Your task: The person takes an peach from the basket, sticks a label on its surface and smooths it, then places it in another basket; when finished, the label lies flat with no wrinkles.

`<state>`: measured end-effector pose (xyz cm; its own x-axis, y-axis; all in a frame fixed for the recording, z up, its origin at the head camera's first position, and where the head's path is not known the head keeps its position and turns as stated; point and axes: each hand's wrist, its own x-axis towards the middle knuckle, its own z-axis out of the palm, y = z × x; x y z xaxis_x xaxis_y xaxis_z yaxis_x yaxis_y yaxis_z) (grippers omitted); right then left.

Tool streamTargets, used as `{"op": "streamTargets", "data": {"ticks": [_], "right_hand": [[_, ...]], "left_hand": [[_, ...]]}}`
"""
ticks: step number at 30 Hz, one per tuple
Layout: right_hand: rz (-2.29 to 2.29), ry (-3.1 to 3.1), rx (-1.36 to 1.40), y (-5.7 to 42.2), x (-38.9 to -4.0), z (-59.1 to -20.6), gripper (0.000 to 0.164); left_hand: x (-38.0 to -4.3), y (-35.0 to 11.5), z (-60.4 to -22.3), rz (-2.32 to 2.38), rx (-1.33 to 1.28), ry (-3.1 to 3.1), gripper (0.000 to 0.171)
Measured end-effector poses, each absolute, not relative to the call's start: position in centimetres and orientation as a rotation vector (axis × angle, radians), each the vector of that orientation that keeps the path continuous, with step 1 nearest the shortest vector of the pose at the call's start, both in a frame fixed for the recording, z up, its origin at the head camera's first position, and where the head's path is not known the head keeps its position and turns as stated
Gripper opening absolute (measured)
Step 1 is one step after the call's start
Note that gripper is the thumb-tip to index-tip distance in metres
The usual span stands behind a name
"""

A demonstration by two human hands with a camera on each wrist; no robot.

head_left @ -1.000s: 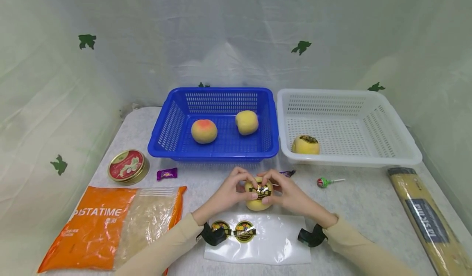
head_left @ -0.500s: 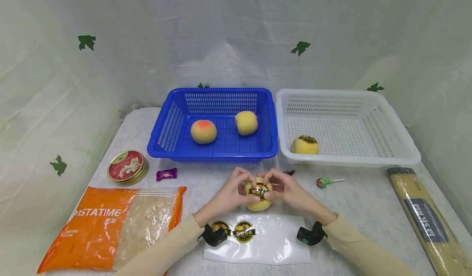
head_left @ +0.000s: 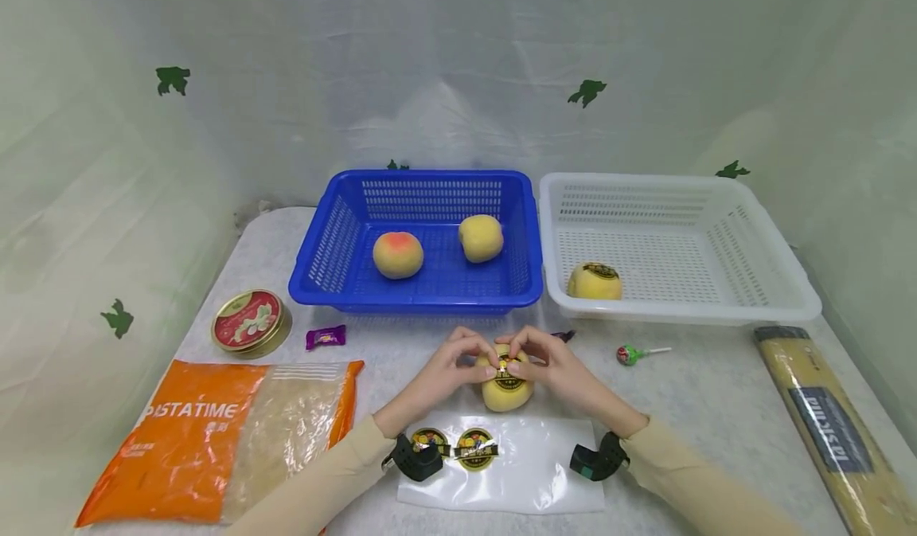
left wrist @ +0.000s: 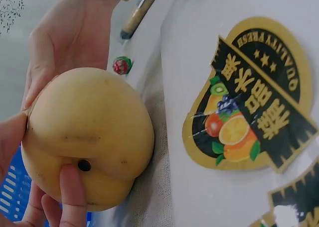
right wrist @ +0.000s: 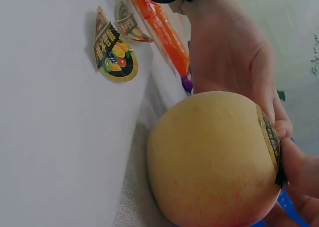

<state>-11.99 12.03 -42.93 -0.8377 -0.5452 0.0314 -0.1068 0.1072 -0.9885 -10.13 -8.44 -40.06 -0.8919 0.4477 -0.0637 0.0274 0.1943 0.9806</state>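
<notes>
A yellow peach [head_left: 507, 399] stands on the table between both hands, just beyond a white sticker sheet [head_left: 540, 468]. On its upper side lies a black-and-gold fruit sticker [right wrist: 272, 142]. My left hand [head_left: 451, 363] holds the peach from the left, and one fingertip touches its dimple in the left wrist view. From the other side my right hand [head_left: 557, 363] grips it, fingers bent over the top. Both thumbs press on the sticker, covering part of it. Two more stickers [head_left: 476, 449] remain on the sheet, close to the left wrist.
A blue basket [head_left: 423, 299] contains two peaches; a white basket [head_left: 688, 311] contains one stickered peach [head_left: 595, 283]. Around them lie a round tin [head_left: 249, 322], purple candy [head_left: 325, 338], a lollipop [head_left: 629, 354], an orange pasta bag [head_left: 193, 440] and a long pasta pack [head_left: 831, 428].
Both thumbs have shifted over the sticker toward its upper part, and more of its lower half shows. The peach has tilted slightly within the hands. The baskets and sheet stay put.
</notes>
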Motion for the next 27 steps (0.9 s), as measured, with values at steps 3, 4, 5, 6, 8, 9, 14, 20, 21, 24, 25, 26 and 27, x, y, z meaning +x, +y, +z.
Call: {"op": "streamTargets", "data": {"ticks": [3, 4, 5, 6, 8, 9, 14, 20, 21, 24, 25, 26, 27], "right_hand": [[-1.807, 2.027, -0.598, 12.1, -12.1, -42.8, 0.009], [-1.814, 2.016, -0.586, 12.1, -12.1, -42.8, 0.009], [-1.821, 2.006, -0.582, 12.2, -12.2, -43.1, 0.01], [-1.831, 1.994, -0.574, 12.2, -12.3, -43.1, 0.01], [-1.837, 1.987, -0.553, 12.3, -12.4, -43.2, 0.01], [-1.841, 1.977, -0.538, 12.4, -12.4, -43.3, 0.01], [-1.819, 1.958, -0.472, 12.7, -12.4, -43.2, 0.011], [-1.78, 2.047, -0.484, 12.1, -12.3, -42.6, 0.02], [-1.788, 2.063, -0.479, 12.0, -12.2, -42.6, 0.02], [-1.835, 2.064, -0.418, 11.7, -12.1, -42.6, 0.019], [-1.857, 2.047, -0.39, 11.7, -12.1, -42.7, 0.019], [-1.873, 2.035, -0.372, 11.6, -12.1, -42.7, 0.018], [-1.882, 2.029, -0.361, 11.6, -12.0, -42.7, 0.018]], "left_hand": [[-10.0, -8.3, -40.0, 1.751, 0.436, 2.134, 0.008], [-10.0, -8.4, -40.0, 1.75, 0.438, 2.134, 0.008], [-10.0, -8.4, -40.0, 1.75, 0.438, 2.133, 0.008], [-10.0, -8.4, -40.0, 1.751, 0.441, 2.133, 0.008], [-10.0, -8.5, -40.1, 1.749, 0.44, 2.129, 0.009], [-10.0, -8.6, -40.1, 1.745, 0.443, 2.127, 0.011], [-10.0, -8.8, -40.0, 1.717, 0.47, 2.122, 0.02], [-10.4, -8.8, -40.2, 1.732, 0.419, 2.133, 0.014], [-10.5, -8.7, -40.2, 1.759, 0.387, 2.104, 0.014], [-10.7, -8.3, -40.2, 1.837, 0.296, 2.009, 0.013], [-10.8, -8.2, -40.2, 1.859, 0.263, 1.978, 0.014], [-10.9, -8.0, -40.3, 1.877, 0.237, 1.956, 0.014], [-11.0, -7.9, -40.4, 1.896, 0.215, 1.939, 0.014]]}}
